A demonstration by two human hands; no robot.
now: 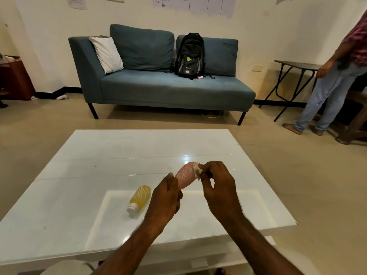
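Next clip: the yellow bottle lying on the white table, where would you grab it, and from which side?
Grip the yellow bottle round its wide middle, coming from above with thumb and fingers on its long flanks. It lies flat on the table, white cap toward the person, so the body probably offers more hold than the narrow cap.

A yellow bottle (140, 197) lies sideways on the white table (111, 155)

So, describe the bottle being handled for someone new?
Find the white table before the blue sofa. Above it, the pink bottle is gripped by the left hand, the right hand pinching its pale tab; the yellow bottle lies untouched.
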